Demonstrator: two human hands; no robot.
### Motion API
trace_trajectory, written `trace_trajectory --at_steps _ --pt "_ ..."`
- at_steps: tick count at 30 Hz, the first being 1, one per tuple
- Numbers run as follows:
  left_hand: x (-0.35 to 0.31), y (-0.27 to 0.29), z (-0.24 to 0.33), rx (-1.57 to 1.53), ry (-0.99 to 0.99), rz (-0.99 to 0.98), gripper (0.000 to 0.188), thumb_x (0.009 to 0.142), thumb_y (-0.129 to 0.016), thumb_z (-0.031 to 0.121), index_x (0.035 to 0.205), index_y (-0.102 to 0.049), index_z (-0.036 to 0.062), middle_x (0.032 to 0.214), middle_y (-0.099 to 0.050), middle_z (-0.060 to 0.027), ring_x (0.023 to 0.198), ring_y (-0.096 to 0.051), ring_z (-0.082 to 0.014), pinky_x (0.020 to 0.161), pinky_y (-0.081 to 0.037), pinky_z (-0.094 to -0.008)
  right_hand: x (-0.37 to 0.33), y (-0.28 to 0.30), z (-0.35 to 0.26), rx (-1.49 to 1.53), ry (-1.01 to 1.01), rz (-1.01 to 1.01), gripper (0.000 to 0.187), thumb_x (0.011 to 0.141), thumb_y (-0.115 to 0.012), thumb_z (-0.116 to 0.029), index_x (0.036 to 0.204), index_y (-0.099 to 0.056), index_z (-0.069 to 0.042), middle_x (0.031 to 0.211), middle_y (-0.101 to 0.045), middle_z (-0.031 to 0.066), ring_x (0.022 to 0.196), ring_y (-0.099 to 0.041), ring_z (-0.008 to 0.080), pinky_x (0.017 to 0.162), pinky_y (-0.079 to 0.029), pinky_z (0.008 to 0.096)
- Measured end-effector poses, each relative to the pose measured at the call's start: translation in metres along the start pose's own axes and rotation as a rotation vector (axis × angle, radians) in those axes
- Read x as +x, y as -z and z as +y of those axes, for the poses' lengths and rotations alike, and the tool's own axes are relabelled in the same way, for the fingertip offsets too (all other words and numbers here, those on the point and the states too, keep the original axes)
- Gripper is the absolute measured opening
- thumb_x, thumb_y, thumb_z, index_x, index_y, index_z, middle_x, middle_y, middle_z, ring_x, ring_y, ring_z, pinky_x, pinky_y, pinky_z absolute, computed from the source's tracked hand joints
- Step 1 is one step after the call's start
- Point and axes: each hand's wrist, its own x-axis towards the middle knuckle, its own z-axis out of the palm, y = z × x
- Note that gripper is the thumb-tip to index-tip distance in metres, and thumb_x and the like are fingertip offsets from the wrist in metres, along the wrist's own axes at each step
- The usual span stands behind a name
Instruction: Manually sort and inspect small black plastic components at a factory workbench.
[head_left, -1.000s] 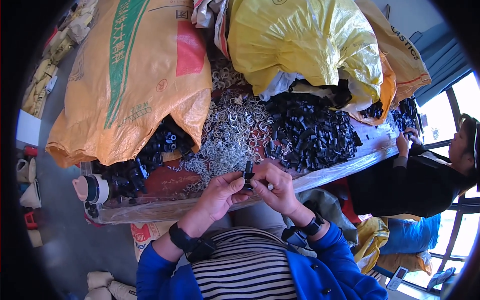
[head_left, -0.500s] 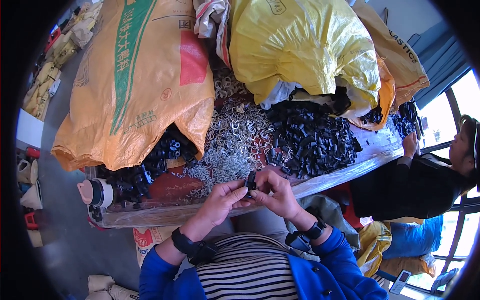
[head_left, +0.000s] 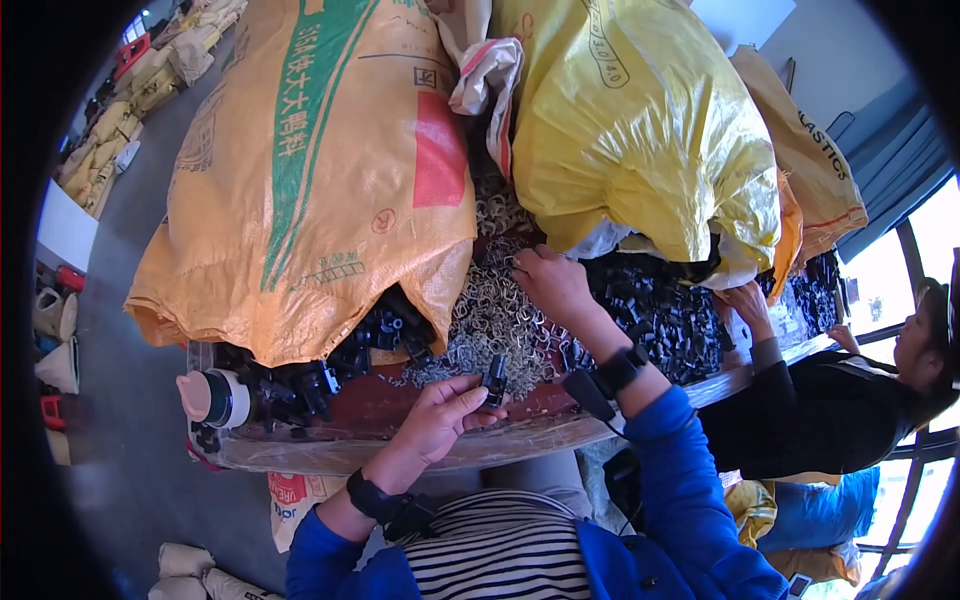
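Observation:
My left hand (head_left: pixel 440 415) is closed round a small black plastic part (head_left: pixel 495 381), held upright between thumb and fingers over the table's near edge. Stretched far forward, my right hand (head_left: pixel 553 283) is at the upper part of a heap of small silvery curved clips (head_left: pixel 500 310). Its fingers are bent together over the clips, and what they pinch is hidden. Finer grey pieces (head_left: pixel 445 350) lie at the near side of that heap. To its right spreads a pile of black plastic pieces (head_left: pixel 665 315), partly behind my right forearm.
An orange woven sack (head_left: pixel 350 230) spills black parts (head_left: pixel 300 385) at the left, beside a pink-and-white lidded cup (head_left: pixel 213 398). A yellow sack (head_left: pixel 640 130) stands at the back. At the right, a person in black (head_left: pixel 830 410) reaches over the plastic-wrapped table edge (head_left: pixel 370 452).
My right hand has left the black part and moved forward to the clips. My left hand keeps the part. The other person's arm has stretched toward the black pile.

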Motion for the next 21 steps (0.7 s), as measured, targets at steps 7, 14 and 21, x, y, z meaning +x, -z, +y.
trace_trajectory --at_steps 7,14,21 --pt "-0.005 0.006 -0.002 -0.059 -0.06 0.047 0.023 0.083 -0.046 0.01 0.101 -0.05 -0.0035 0.092 -0.057 -0.0127 0.077 -0.058 -0.0167 0.066 -0.049 -0.0235 -0.018 -0.004 0.003 0.165 -0.085 0.134 0.011 0.076 -0.054 -0.014 0.08 -0.049 -0.005 0.072 -0.053 0.0078 0.055 -0.052 0.0194 0.049 -0.042 0.03" --pt "-0.002 -0.011 -0.014 -0.085 -0.071 0.065 0.022 0.082 -0.047 0.011 0.1 -0.05 -0.0025 0.092 -0.057 -0.0126 0.077 -0.059 -0.0179 0.066 -0.049 -0.0235 -0.098 0.037 -0.052 1.195 -0.303 -0.118 0.016 0.081 -0.051 -0.018 0.078 -0.052 -0.002 0.086 -0.049 0.0052 0.078 -0.046 0.0112 0.069 -0.038 0.0249" --pt "-0.006 -0.032 -0.023 -0.045 -0.023 0.027 0.024 0.082 -0.049 0.011 0.101 -0.05 -0.0013 0.091 -0.057 -0.0103 0.079 -0.059 -0.0205 0.066 -0.049 -0.0234 -0.121 0.046 -0.06 0.959 -0.023 -0.084 0.018 0.081 -0.052 -0.019 0.077 -0.056 -0.001 0.103 -0.042 0.0101 0.092 -0.041 0.0154 0.079 -0.033 0.0272"
